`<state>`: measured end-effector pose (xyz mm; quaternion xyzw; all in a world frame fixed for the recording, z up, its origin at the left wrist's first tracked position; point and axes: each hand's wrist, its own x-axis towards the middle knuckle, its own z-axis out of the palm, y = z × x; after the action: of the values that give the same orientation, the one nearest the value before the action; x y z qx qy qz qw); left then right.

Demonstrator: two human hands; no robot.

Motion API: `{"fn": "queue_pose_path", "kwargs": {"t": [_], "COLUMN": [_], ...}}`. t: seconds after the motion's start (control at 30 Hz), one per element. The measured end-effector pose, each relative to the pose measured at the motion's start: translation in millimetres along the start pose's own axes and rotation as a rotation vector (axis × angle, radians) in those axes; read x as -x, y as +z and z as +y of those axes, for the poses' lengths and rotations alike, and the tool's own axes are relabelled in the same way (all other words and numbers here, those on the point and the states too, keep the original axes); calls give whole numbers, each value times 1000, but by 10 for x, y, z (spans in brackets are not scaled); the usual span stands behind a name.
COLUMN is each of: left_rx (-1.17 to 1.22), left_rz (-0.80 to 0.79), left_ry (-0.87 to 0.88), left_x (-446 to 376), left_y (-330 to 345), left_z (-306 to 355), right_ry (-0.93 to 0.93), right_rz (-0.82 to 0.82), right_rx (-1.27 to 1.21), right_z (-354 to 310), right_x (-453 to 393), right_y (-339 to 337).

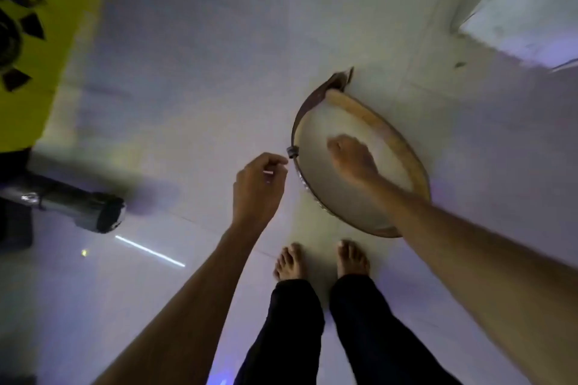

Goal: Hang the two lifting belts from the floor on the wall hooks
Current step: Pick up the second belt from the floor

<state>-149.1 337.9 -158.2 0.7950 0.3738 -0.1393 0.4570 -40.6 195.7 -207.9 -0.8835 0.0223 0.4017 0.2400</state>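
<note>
Pale floor [194, 78], looped belt [403, 147], both hands [259, 184] apparently empty, fingers loosely curled

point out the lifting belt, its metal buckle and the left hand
lifting belt [366, 109], head view, on the tan padded inner side at the far part of the loop
metal buckle [293, 152], head view, on the small grey piece at the loop's left edge
left hand [258, 187], head view, on the back of the hand

Bare floor [194, 109] lies open left of the belt [391, 134]; dumbbell [78, 206] far left
</note>
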Motion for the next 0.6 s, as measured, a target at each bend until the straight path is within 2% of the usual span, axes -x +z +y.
{"fn": "queue_pose_path", "kwargs": {"t": [0.1, 0.17, 0.3, 0.4, 0.47, 0.6], "left_rx": [24, 53, -9, -79, -65, -6], "left_rz": [31, 52, 10, -23, -27, -31], "left_ry": [-14, -41, -28, 14, -11, -7], "left_x": [-502, -716, -767, -543, -358, 117], "left_y": [286, 399, 453, 337, 219, -158], "left_z": [-492, -737, -979, -908, -741, -27], "right_ry": [107, 109, 157, 224, 221, 48], "right_rz": [55, 109, 62, 100, 44, -88], "right_rx": [-87, -206, -280, -410, -524, -608], "right_z": [-184, -312, -410, -419, -423, -528], "right_x": [-867, -1287, -1644, -1535, -1211, 121], "right_y": [334, 519, 775, 708, 509, -196]}}
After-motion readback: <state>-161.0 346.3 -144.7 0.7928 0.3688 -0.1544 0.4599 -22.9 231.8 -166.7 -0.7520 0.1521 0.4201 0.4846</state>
